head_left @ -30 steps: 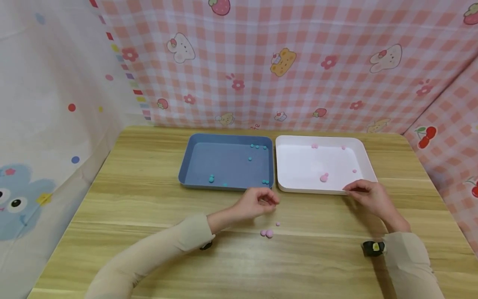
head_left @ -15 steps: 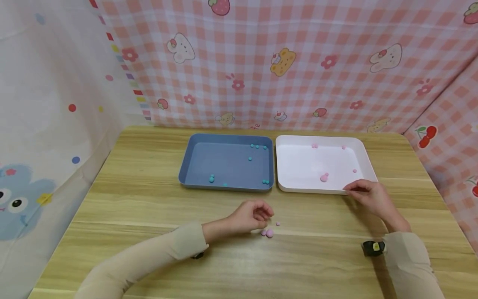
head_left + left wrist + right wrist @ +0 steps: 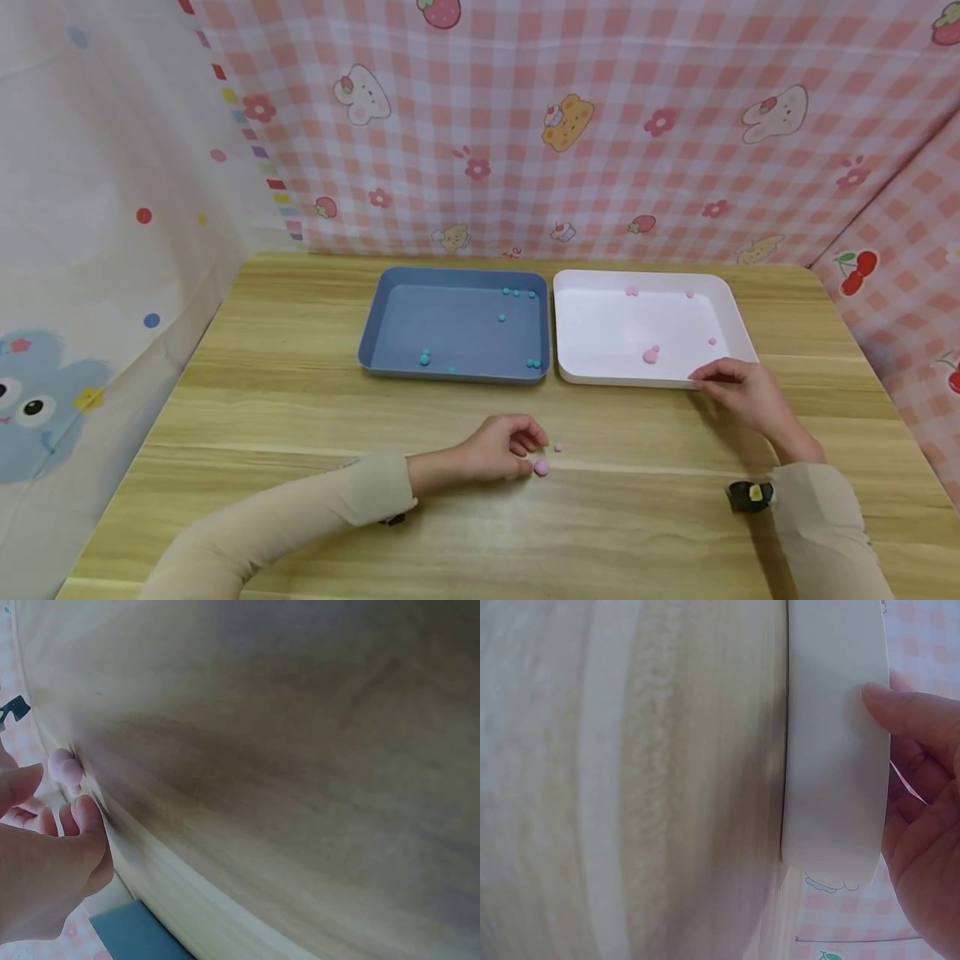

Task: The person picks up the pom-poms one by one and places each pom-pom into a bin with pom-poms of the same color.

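Note:
On the table, my left hand [image 3: 498, 448] is beside the pink balls, its thumb and fingers bent and apart with nothing gripped between them. A larger pink ball [image 3: 542, 467] lies just past the thumb tip, and a small pink ball [image 3: 558, 448] lies a little farther right. In the left wrist view two pink balls [image 3: 63, 765] show beyond the fingers [image 3: 90, 817]. My right hand [image 3: 742, 396] pinches the near rim of the white tray [image 3: 615, 379]; in the right wrist view the thumb [image 3: 900, 709] presses its outer wall and the other fingers go behind it.
A blue-grey tray [image 3: 450, 333] with several teal balls stands left of the white tray, almost touching it. Several pink balls, such as one pink ball [image 3: 651, 356], lie in the white tray. A checked curtain [image 3: 510, 125] hangs behind the wooden table [image 3: 285, 400].
My left hand has come down from the trays' near edge to the pink balls and now covers one of them in the head view. The right hand keeps its place on the rim.

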Demonstrator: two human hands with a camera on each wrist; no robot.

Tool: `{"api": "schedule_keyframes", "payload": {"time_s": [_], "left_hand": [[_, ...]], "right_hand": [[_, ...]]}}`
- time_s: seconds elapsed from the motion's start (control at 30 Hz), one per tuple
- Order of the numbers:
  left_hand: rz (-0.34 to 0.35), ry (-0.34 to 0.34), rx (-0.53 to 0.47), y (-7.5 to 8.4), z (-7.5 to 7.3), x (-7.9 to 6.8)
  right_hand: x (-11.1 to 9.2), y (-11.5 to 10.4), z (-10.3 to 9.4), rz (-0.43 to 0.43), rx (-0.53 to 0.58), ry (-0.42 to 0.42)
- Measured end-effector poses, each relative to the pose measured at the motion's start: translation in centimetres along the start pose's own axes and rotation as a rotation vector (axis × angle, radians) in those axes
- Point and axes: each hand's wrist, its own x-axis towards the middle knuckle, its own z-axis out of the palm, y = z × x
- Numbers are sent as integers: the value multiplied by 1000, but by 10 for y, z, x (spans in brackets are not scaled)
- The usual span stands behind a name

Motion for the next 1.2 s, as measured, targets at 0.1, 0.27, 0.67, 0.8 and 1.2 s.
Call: {"api": "schedule_keyframes", "payload": {"time_s": [0.1, 0.27, 0.67, 0.8, 1.2], "left_hand": [[7, 1, 20, 0, 0, 0], [70, -2, 79, 0, 2, 0], [182, 40, 196, -5, 8, 0], [188, 44, 208, -5, 8, 0], [92, 57, 64, 4, 5, 6]], "right_hand": [[0, 0, 0, -1, -2, 0], [0, 2, -1, 15, -5, -14], [-1, 2, -2, 40, -27, -30], [-1, 3, -1, 44, -16, -22], [-1, 1, -1, 16, -18, -13]]}}
